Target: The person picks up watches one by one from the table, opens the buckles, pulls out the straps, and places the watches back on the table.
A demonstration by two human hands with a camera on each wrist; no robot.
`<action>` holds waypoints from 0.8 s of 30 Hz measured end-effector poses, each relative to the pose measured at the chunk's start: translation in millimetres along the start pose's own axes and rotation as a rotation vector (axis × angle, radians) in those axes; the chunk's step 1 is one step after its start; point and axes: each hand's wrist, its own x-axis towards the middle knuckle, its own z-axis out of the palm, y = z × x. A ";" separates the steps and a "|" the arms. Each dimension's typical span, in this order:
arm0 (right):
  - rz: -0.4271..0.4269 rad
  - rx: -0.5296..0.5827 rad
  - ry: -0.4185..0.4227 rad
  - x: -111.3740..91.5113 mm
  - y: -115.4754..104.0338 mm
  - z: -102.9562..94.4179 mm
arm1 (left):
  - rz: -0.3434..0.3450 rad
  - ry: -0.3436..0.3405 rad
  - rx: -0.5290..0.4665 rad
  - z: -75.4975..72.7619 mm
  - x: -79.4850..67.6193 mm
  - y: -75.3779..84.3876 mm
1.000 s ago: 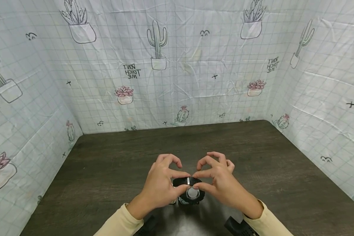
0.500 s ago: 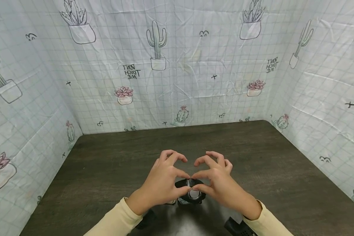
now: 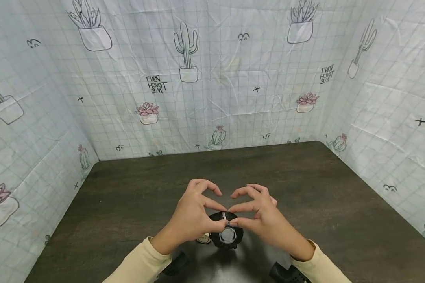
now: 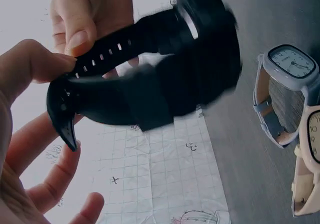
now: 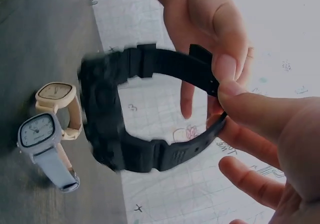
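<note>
Left hand (image 4: pixel 30 146) (left edge) and right hand (image 4: pixel 95 9) (upper left) pinching strap of black watch (image 4: pixel 160 86), centre, blurry. Pale grey watch (image 4: pixel 292 66) right; cream watch (image 4: pixel 306 149) lower right, cut off.

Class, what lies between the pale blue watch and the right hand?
In the right wrist view, the black watch lies between, its strap pinched by the right hand.

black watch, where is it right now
In the head view, the black watch is low, just right of centre, held between the left hand and right hand. The cream watch is just to its left.
</note>
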 end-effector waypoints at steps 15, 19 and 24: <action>-0.049 -0.072 0.032 -2.4 -4.3 5.0 | 0.090 0.058 0.172 2.7 -8.1 -7.4; -0.024 -0.050 0.019 -3.7 -6.0 4.8 | 0.079 0.071 0.104 3.5 -10.9 -7.8; -0.012 -0.046 0.009 -6.7 -7.1 4.0 | 0.056 0.061 0.065 4.1 -13.1 -6.1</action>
